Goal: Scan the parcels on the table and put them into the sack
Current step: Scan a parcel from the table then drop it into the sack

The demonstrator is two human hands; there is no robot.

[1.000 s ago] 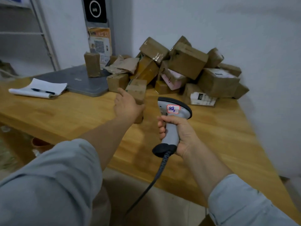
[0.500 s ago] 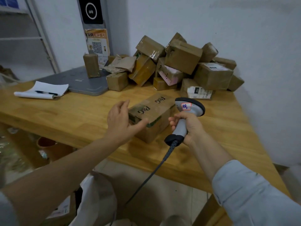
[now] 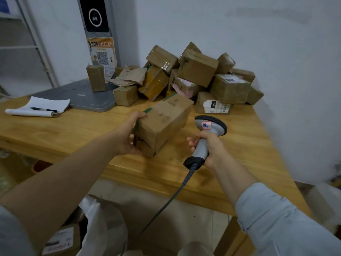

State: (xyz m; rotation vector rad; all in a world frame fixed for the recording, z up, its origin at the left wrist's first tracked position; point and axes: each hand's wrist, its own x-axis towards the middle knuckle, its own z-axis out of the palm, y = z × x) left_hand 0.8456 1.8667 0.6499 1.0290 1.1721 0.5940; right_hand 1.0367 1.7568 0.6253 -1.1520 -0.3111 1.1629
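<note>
The cardboard box (image 3: 164, 124) in the middle of the frame is brown, with green tape strips on top and black scribbles on its near end. Right of it, the barcode scanner (image 3: 202, 147) is light grey with a black head rim and a black foot. Its sticker is white with a red edge and blue writing. The worktop (image 3: 73, 130) is yellow-brown wood with faint streaks. The pile of parcels (image 3: 197, 71) at the back is mostly brown, and one shows pink. At the left, a white notepad (image 3: 36, 106) holds a black pen (image 3: 43, 109). The sack (image 3: 99, 224) at the bottom is white.
</note>
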